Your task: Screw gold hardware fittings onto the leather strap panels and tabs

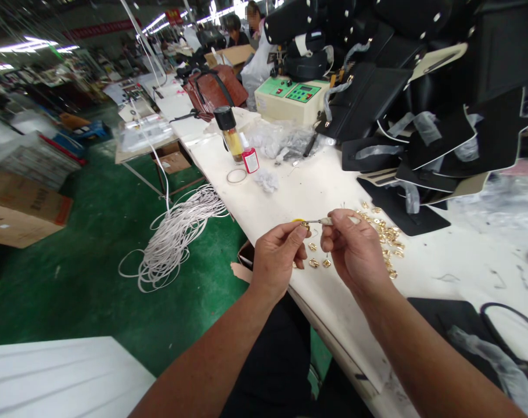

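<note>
A green floor [93,302] spread across the left, and a long white table [298,194] ran from the near right away toward the upper left. Black bags and panels [363,110] stood piled along its far right side. On the floor to the left lay a loose coil of white cord [172,238]. Farther up the table sat a reddish-brown bag [218,90], and nearer, against the black pile, a cream and green control box [285,104].

The left hand [279,255] and right hand [355,247] met over the table's near edge. Beyond them a black-capped jar [232,142] stood upright, with a small red bottle [250,158] just beside it.

The right hand pinched the pale handle of a thin tool [327,221] between thumb and fingers. Its long axis lay nearly level, running left to right between the hands; the shaft pointed left and the handle's butt poked out to the right.

Gold fittings [388,235] lay scattered beyond the right hand. A single gold piece [306,226] was pinched between the left thumb and forefinger, at the shaft's end; it was too small to tell which way it faced.
</note>
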A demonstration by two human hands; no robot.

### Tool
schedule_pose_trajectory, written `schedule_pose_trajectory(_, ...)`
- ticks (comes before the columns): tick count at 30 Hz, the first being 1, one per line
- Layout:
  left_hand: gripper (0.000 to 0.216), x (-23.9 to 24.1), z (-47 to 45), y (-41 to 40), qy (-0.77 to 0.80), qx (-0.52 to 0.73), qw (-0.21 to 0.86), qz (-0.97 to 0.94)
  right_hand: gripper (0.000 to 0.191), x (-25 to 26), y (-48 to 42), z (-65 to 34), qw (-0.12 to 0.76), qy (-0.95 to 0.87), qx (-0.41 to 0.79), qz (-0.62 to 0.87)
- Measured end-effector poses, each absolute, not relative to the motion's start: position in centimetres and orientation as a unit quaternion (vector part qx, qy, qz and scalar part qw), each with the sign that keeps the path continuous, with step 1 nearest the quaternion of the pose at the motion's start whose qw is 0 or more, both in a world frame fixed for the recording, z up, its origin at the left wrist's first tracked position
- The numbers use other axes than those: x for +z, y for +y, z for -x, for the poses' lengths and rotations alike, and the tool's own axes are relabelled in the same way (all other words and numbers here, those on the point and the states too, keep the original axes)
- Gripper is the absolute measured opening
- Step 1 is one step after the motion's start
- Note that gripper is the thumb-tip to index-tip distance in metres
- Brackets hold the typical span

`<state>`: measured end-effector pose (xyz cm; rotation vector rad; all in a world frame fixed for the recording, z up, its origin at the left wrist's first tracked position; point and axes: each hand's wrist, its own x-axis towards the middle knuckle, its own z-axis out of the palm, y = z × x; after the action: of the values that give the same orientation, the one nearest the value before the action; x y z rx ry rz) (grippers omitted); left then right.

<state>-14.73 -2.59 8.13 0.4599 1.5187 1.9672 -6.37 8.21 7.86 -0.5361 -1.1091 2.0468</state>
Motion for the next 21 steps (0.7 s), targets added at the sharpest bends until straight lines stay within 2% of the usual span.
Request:
schedule_pose_trajectory(7, 0.035, 8.0, 15.4, -2.8, 0.621, 0.712, 0.270, -0.188, 0.029, 8.6, 8.9, 6.0, 0.389, -0.441, 0.779, 0.217)
schedule_pose_trajectory(11, 0.020, 7.1, 16.4, -2.6, 0.702, 0.628, 0.176, -0.284, 0.032, 9.5, 10.3, 5.4, 0.416, -0.441, 0.763, 0.225)
schedule_pose_trajectory(14, 0.005, 6.3, 17.0, -1.9, 0.726, 0.541, 0.093, -0.413, 0.032, 10.0, 11.5, 4.8, 0.446, -0.430, 0.752, 0.225)
schedule_pose_trajectory(21, 0.016, 5.4, 17.5, 1.6, 0.780, 0.219, 0.058, -0.584, 0.030, 10.0, 12.9, 4.4, 0.462, -0.424, 0.746, 0.223)
